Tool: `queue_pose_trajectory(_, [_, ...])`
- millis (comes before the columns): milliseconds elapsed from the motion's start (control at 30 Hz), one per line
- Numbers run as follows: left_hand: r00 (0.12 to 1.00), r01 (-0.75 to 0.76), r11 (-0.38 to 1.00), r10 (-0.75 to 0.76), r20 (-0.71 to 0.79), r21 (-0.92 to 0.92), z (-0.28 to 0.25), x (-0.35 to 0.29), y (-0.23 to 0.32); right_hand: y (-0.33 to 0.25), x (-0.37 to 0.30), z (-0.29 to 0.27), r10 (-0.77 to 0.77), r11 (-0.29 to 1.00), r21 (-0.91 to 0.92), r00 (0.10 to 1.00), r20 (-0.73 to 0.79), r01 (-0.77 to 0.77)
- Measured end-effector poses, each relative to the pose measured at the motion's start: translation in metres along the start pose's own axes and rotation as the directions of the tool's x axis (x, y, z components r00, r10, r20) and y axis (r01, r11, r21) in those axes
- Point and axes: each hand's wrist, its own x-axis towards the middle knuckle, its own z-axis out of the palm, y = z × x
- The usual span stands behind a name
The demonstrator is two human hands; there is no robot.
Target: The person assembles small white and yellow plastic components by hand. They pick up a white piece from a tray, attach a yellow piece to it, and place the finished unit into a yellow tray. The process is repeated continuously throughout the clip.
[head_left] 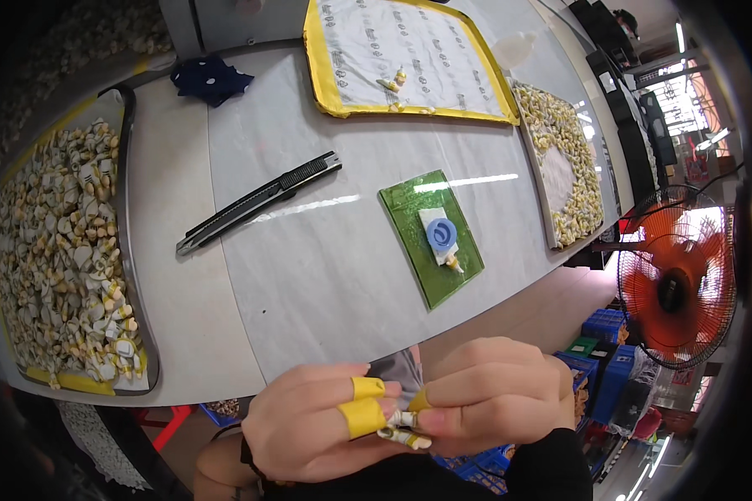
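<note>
Left hand [313, 427] and right hand [500, 392] held tiny pale figurine [404, 437] together, bottom middle; black box cutter [259, 203] lay left of centre.

figurine [403, 437] part-hidden by hands [305, 422] | tray [320, 67] top cut off | speck [264, 311] too small to tell

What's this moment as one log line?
left hand: against small white piece; right hand: pinching same piece; cutter knife: lying on table; green slab: on table

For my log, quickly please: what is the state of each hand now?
Left hand: closed, holding a white piece.
Right hand: closed, pinching the same white piece.
</note>
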Motion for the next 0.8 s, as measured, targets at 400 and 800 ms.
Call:
queue_pose_trajectory(400, [0.890,0.420,0.417,-0.361,0.278,-0.806,0.003,-0.007,-0.010,0.015,0.004,-0.010,0.213,0.874,0.419,0.969,0.128,-0.247])
queue_pose_trajectory(800, [0.802,0.581,0.214,-0.312,0.509,-0.785,-0.002,-0.007,-0.011,0.012,0.016,-0.012,0.158,0.893,0.344,0.919,0.361,-0.289])
